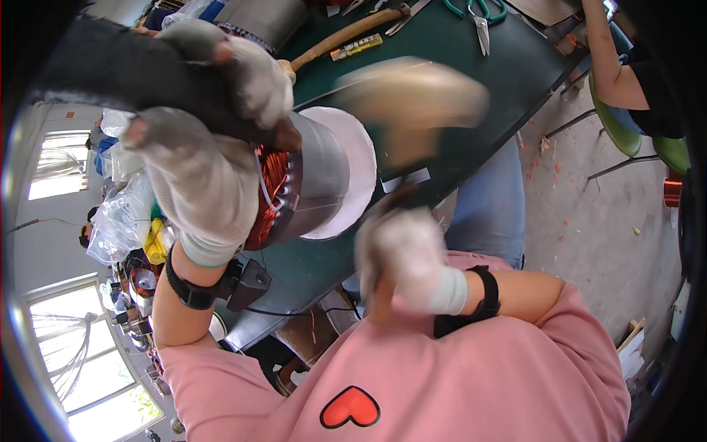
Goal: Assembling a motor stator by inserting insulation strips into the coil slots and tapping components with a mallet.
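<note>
Nearest the viewpoint, at 10 o'clock, is a dark bar [132, 66]. The left hand [210, 158], gloved, is clamped around it, fingers over the top and thumb beneath. The bar's inner end lies at the near rim of a grey metal cylinder [324, 169]; whether it touches cannot be told.

The cylinder lies on its side on the green counter [508, 88], just off centre toward 11 o'clock. A copper winding [272, 180] fills the visible near end; a white ring [359, 177] skirts the far end.

The right hand [405, 250], also gloved, is near centre toward 4 o'clock, closed around the handle of a mallet [423, 96]. The blurred mallet head stands at 1 o'clock, apart from the bar.

Status, as judged from here: coils are already in place in the cylinder. Forming by mallet and bar appears under way, not finished. A pale lead [266, 184] loops loose across the copper, so securing it probably remains. The winding's far end is hidden; its condition cannot be assessed.
</note>
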`<state>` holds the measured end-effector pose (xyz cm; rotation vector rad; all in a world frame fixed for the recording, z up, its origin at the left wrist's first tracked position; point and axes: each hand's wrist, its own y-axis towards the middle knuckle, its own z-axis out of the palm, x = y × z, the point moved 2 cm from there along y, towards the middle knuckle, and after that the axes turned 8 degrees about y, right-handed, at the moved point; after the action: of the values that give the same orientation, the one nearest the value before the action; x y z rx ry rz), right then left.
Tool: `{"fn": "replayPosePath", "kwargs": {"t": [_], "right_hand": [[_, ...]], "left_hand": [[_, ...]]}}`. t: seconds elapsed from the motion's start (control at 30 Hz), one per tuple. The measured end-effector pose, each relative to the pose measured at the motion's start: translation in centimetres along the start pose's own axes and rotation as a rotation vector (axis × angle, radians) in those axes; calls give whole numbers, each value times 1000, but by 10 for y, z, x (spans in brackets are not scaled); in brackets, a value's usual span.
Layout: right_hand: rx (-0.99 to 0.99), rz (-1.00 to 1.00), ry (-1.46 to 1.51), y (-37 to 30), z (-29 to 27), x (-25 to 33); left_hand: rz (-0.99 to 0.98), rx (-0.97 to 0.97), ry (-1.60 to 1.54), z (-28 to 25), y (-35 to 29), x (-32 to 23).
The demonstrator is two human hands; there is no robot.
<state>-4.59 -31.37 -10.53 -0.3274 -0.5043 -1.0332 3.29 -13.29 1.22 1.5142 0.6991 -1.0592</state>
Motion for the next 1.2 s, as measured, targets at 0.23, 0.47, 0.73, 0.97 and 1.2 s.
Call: {"fn": "replayPosePath", "kwargs": {"t": [0.23,0.47,0.73,0.97,1.2], "right_hand": [[82,174,-40,11,-16,-4],[23,197,-136,29,-26,-2],[29,-24,-229,16,-24,-2],[-11,-166,-377,15,-16,-12],[14,-79,-424,55,-22,8]], "left_hand": [[-14,-84,200,2,12,5],[81,-486,674,15,31,-9],[-207,81,283,25,22,-40],[-195,-95,284,25,12,-10],[-132,-138,265,22,1,-14]]}}
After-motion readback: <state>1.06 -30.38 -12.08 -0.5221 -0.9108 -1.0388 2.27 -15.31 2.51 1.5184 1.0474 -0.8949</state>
